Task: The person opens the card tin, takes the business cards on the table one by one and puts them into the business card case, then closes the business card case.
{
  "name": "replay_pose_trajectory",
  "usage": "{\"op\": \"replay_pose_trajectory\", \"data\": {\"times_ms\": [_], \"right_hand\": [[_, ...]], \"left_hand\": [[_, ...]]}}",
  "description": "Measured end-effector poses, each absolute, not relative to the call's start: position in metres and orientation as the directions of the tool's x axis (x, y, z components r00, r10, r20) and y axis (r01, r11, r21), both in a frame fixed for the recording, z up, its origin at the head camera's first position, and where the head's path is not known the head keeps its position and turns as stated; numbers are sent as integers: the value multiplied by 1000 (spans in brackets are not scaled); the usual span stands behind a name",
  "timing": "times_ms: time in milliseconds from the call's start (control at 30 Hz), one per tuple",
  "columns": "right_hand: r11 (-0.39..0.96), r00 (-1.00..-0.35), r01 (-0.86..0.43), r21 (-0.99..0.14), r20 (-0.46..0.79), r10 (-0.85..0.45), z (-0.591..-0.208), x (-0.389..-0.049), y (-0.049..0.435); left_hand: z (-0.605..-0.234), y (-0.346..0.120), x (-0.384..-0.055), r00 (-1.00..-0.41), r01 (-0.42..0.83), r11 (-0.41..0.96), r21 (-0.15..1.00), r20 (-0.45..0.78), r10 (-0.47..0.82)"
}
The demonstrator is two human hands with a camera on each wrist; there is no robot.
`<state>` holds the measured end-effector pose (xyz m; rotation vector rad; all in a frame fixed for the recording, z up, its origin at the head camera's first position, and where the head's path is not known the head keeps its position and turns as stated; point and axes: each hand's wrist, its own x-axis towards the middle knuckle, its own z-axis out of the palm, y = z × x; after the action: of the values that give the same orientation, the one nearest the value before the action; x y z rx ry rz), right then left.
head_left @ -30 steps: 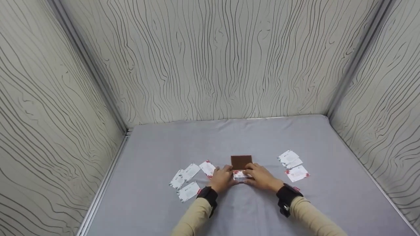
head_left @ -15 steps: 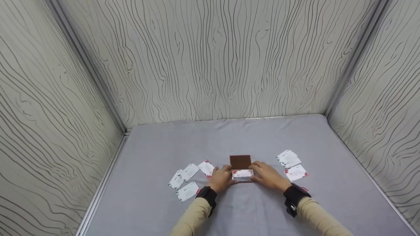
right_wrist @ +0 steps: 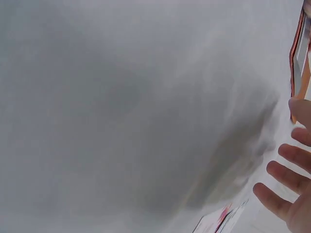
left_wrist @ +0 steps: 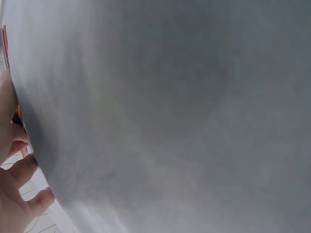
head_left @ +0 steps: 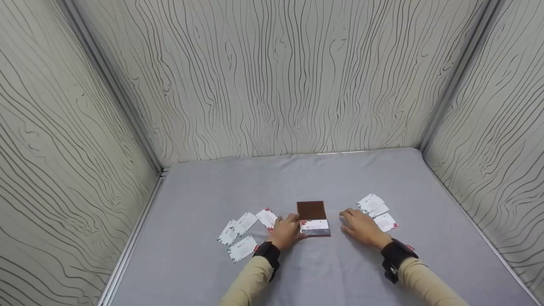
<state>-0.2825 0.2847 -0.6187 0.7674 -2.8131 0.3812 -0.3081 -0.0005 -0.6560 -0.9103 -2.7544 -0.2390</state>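
A brown card holder lies unfolded on the grey cloth, its upper flap bare. In its lower half, a white card with red flowers sits behind a clear pocket strip. My left hand holds the holder's left edge, thumb at the lower corner and index finger near the fold. To the right, my right hand is apart from the holder, fingers spread and loosely bent, holding nothing. The right wrist view shows its separate fingers over the cloth, with the holder's edge beyond the thumb.
Several white cards lie left of the left hand, one with red flowers close to its knuckles. More cards overlap at the right, one partly behind the right hand. Patterned panels enclose the cloth-covered table.
My right hand has let go of the holder's right side and moved right, toward the right-hand cards. The card in the pocket is now uncovered. My left hand has stayed at the left edge.
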Motion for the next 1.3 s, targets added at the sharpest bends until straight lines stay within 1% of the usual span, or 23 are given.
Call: {"op": "replay_pose_trajectory", "data": {"times_ms": [133,300,567,733,933,1167,1300], "right_hand": [[859,-866,-479,-179,256,-430,-620,-280,300],[880,-880,-447,-161,255,-400,-619,-276,319],[887,-892,-424,-184,254,-374,-620,-269,344],[894,-897,-406,-191,272,-349,-623,-266,352],[908,-903,-387,-162,265,-338,-624,-261,357],[923,-927,-342,-179,227,-299,-622,-259,361],[932,-932,-323,-163,227,-283,-623,-259,365]], "left_hand": [[-654,0,-306,-791,594,798,100,253,557],[-655,1,-306,-791,591,801,96,261,553],[-653,1,-306,-794,591,800,105,248,554],[-654,1,-305,-792,592,799,105,256,554],[-658,0,-307,-782,600,795,89,272,560],[-658,0,-308,-790,593,799,98,262,554],[-657,0,-308,-795,587,803,98,253,551]]}}
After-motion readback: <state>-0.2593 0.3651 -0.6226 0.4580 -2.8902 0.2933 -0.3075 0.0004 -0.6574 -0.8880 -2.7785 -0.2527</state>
